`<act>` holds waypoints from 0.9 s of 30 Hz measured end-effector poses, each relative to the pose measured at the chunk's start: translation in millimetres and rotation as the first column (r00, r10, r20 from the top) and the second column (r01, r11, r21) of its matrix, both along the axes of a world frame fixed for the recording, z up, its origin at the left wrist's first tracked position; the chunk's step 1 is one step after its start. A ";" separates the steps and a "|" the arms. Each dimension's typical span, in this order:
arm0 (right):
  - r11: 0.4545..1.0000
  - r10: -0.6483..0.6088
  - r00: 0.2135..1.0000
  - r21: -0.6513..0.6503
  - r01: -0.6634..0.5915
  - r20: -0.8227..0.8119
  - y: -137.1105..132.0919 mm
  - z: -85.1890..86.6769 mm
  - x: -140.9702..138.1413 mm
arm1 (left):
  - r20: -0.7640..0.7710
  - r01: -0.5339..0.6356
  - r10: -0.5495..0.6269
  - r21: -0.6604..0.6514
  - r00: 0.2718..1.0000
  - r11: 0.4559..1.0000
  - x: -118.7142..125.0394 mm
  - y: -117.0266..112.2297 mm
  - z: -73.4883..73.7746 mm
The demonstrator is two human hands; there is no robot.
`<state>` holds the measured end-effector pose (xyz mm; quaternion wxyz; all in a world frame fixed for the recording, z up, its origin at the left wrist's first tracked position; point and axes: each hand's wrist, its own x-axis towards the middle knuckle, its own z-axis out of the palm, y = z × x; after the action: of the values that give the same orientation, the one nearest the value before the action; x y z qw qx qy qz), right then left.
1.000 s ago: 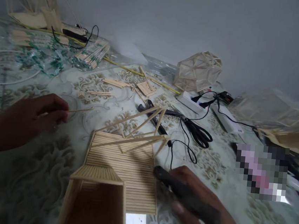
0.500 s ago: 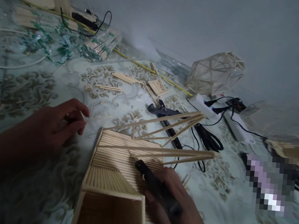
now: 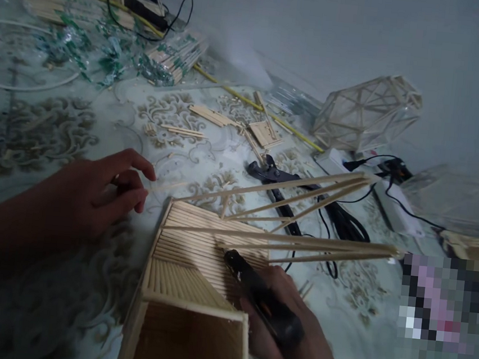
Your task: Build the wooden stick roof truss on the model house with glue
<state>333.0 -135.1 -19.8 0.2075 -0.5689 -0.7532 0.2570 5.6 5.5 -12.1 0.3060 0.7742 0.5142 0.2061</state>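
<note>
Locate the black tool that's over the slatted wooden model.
In the head view, the black tool sits below and right of centre, in the grip of the right hand, its tip over the slatted wooden model.

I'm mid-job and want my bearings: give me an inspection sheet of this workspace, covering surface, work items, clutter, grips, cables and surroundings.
Surface: pale patterned covering.
Work items: stick-built model with slatted panels; dark pen-shaped tool, its tip over the model, contact unclear.
Clutter: loose sticks, bagged sticks, black plier-like tool beyond the model.
Grips: right grip closed around the dark pen-shaped tool; left grip beside the model, faint thin stick at its fingertips, hold unclear.
Cables: black cable by white power strip; white cable at far left.
Surroundings: grey wall; geometric stick frame near it; other people, nothing seen.
</note>
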 end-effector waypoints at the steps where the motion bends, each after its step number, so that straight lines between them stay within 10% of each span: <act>1: 1.000 0.003 1.000 -0.004 -0.003 0.005 -0.3 -0.6 0.8 | 0.005 -0.008 0.008 0.004 1.000 1.000 0.9 -0.1 0.1; 27: 0.999 -0.012 1.000 0.046 0.012 0.003 2.3 7.9 -6.3 | -0.035 -0.014 0.012 -0.047 0.999 0.999 1.8 1.9 2.7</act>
<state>326.7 -132.8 -11.8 0.2206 -0.5690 -0.7558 0.2375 7.4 7.4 -9.5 0.3141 0.7667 0.5293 0.1824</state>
